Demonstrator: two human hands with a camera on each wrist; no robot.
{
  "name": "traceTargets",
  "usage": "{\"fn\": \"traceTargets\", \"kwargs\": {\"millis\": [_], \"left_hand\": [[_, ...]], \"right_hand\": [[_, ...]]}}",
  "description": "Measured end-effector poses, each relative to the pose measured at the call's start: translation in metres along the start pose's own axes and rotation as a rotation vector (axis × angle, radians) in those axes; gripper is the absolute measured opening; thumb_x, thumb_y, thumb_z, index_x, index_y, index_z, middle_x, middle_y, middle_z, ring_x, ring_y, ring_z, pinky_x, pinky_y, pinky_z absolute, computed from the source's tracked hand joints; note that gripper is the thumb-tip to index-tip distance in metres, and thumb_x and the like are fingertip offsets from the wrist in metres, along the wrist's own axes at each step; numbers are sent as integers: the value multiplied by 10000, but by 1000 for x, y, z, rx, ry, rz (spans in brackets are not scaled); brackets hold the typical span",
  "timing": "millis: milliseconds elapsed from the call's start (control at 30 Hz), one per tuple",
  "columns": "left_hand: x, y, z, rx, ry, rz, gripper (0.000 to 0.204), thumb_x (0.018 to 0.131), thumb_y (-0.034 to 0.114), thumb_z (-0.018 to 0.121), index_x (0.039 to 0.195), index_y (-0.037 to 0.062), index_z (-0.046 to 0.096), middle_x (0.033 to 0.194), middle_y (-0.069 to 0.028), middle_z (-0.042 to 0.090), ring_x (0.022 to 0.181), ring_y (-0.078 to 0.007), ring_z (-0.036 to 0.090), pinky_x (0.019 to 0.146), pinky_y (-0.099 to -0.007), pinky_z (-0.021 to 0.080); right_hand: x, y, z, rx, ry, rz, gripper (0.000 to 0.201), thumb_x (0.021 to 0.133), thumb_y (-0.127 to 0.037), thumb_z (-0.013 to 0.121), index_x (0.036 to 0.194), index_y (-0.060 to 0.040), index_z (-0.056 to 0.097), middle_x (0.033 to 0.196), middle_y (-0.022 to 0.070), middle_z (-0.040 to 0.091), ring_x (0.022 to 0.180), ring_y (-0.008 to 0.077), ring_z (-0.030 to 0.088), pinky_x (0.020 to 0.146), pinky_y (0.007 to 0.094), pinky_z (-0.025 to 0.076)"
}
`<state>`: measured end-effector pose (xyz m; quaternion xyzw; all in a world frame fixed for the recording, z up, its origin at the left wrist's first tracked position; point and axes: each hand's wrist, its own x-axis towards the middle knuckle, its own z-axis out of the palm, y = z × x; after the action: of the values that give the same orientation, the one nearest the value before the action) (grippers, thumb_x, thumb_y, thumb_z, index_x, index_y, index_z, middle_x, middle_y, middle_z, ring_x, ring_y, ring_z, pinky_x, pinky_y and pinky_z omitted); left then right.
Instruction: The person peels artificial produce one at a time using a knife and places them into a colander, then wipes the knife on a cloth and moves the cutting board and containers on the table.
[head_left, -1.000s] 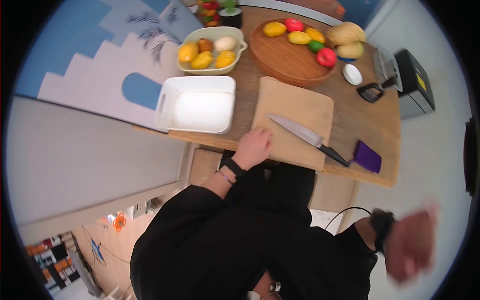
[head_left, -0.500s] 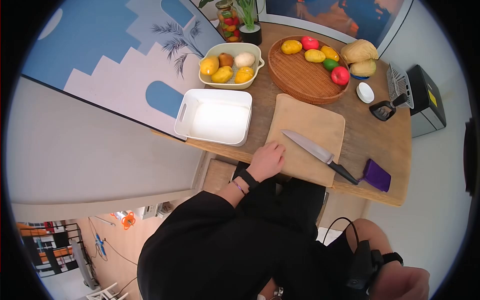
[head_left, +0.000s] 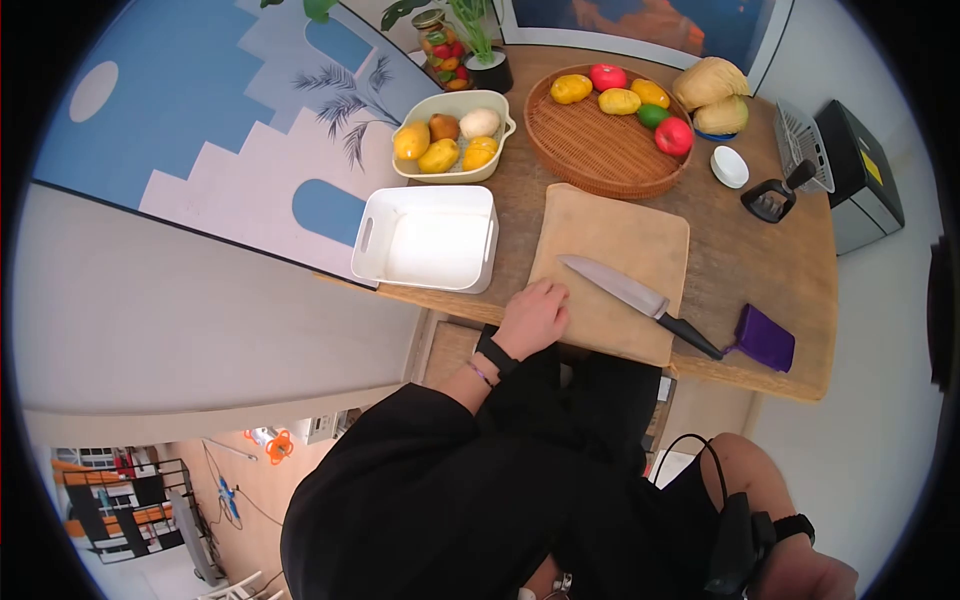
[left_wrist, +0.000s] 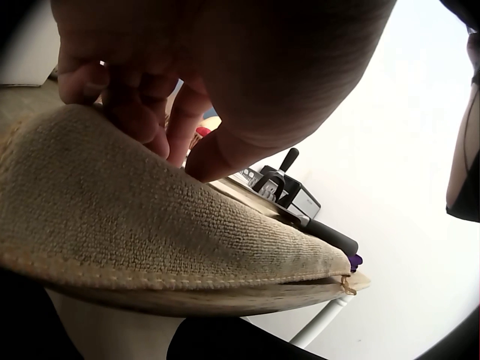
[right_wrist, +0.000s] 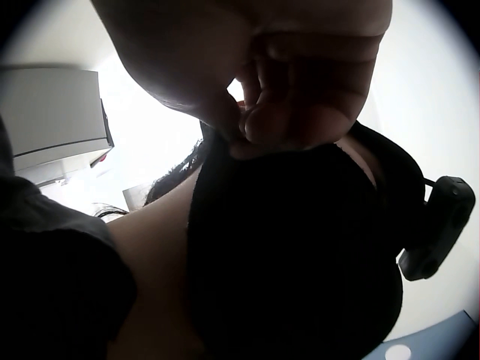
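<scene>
A tan terry cloth (head_left: 620, 235) with a stitched edge lies flat at the front of the wooden table. My left hand (head_left: 535, 315) rests on its near left edge; in the left wrist view the loosely bent fingers (left_wrist: 154, 112) touch the fabric. Across the cloth lies a kitchen knife (head_left: 615, 285), its black handle toward the front right and its tip near my left hand. My right hand (head_left: 805, 575) is off the table at the lower right, drawn toward the body. In the right wrist view its fingers (right_wrist: 315, 112) curl in front of black clothing; I cannot tell whether they pinch it.
Left of the cloth stands a white bin (head_left: 425, 240), with a cream basket (head_left: 455, 170) of fruit behind it. A round wicker tray (head_left: 590, 140) with fruit stands behind the cloth. Right are a white bowl (head_left: 729, 167), a black-handled tool (head_left: 770, 200) and a purple case (head_left: 765, 338).
My right hand has swung from the far right, where it was blurred, down and in toward the body. The left hand stays on the cloth's edge. The head view has shifted.
</scene>
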<state>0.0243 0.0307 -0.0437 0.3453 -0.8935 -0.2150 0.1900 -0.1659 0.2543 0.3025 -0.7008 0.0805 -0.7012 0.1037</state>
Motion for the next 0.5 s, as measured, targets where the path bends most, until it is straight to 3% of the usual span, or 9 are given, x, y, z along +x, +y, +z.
{"fn": "traceTargets", "kwargs": {"millis": [133, 200, 233, 300, 333, 367, 433, 500], "left_hand": [[2, 1, -1, 0, -6, -24, 178, 878, 153, 638, 1035, 75, 667, 981, -118, 639, 958, -338, 650, 822, -442, 543], [3, 3, -1, -9, 1, -13, 174, 878, 154, 637, 1032, 76, 665, 977, -117, 644, 952, -338, 653, 814, -441, 545], [3, 3, -1, -9, 3, -25, 171, 876, 150, 639, 1029, 76, 663, 969, -116, 646, 935, -335, 658, 798, -440, 547], [6, 4, -1, -28, 8, -20, 168, 874, 147, 641, 1026, 76, 662, 962, -115, 649, 919, -333, 663, 781, -438, 549], [6, 4, 0, -30, 13, -40, 156, 865, 146, 645, 1006, 80, 659, 954, -114, 644, 915, -338, 662, 779, -447, 551], [5, 4, 1, -33, 15, -63, 143, 856, 145, 649, 985, 85, 656, 947, -112, 640, 912, -343, 661, 778, -456, 553], [7, 4, 0, -56, 20, -70, 144, 852, 145, 657, 983, 84, 654, 939, -110, 637, 897, -343, 660, 767, -455, 550], [7, 6, 1, -77, 26, -85, 145, 849, 145, 664, 980, 84, 653, 931, -108, 635, 883, -342, 659, 756, -454, 548]], "right_hand": [[-6, 17, 9, -34, 268, -60, 117, 938, -196, 651, 829, -172, 687, 679, -64, 556, 546, 99, 485, 522, 303, 385], [-35, 33, -29, 162, 329, -182, 348, 790, -338, 717, 608, -215, 447, 559, -121, 538, 492, 16, 494, 529, 243, 364], [-37, 39, -30, -83, 498, -27, 314, 862, -273, 675, 645, -213, 456, 566, -123, 530, 405, 20, 405, 443, 215, 272], [-71, 48, -69, -390, 377, 545, 180, 903, -64, 693, 748, -61, 601, 698, 60, 582, 538, 173, 553, 473, 295, 443], [-63, 91, -51, -379, 830, 648, 109, 946, -13, 631, 838, 2, 636, 694, 5, 568, 501, 117, 502, 474, 231, 377], [-60, 120, -69, -533, 605, 868, 84, 984, -45, 627, 957, 13, 681, 697, -7, 574, 532, 69, 496, 489, 221, 362], [-94, 185, -113, -549, 359, 1182, 178, 990, -182, 674, 1051, -19, 713, 674, -4, 595, 548, 77, 515, 511, 241, 401], [-152, 247, -156, -959, 76, 1207, 235, 958, -236, 693, 1087, -41, 715, 715, 72, 669, 576, 173, 621, 575, 316, 493]]}}
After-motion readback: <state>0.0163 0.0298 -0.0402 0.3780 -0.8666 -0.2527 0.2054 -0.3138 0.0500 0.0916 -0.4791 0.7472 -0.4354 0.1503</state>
